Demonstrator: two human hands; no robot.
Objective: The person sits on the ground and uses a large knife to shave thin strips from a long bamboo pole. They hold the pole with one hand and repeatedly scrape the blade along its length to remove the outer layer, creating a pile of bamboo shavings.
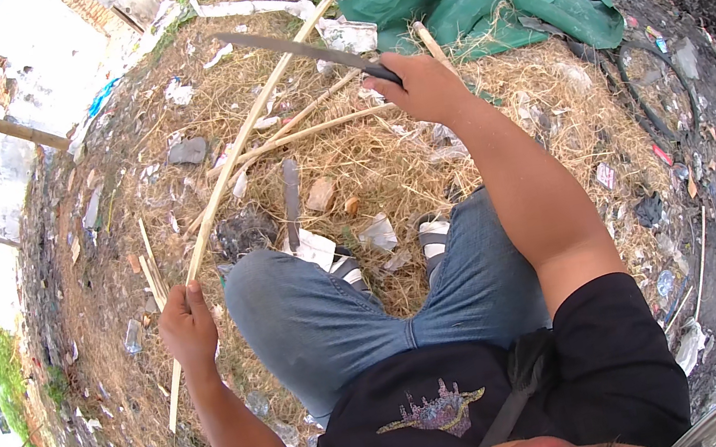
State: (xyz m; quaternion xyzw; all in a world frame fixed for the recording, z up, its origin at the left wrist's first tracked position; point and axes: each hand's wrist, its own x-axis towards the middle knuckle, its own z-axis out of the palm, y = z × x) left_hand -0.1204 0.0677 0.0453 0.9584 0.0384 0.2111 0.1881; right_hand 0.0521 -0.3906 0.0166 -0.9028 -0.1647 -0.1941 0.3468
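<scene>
While the long blade (pixel 328 55) crosses the pale strip (pixel 239 144), good control probably calls for a steady hold, light strokes and an edge kept away from the left hand (pixel 188 328); whether blade and strip touch, I cannot tell. Running from eight o'clock to just past twelve, the strip is pinched between that hand's thumb and curled fingers, at eight. Over at one o'clock, the right hand (pixel 422 86) wraps the black handle (pixel 379 71), its forearm (pixel 509 158) stretched forward, the blade tip aimed toward ten
</scene>
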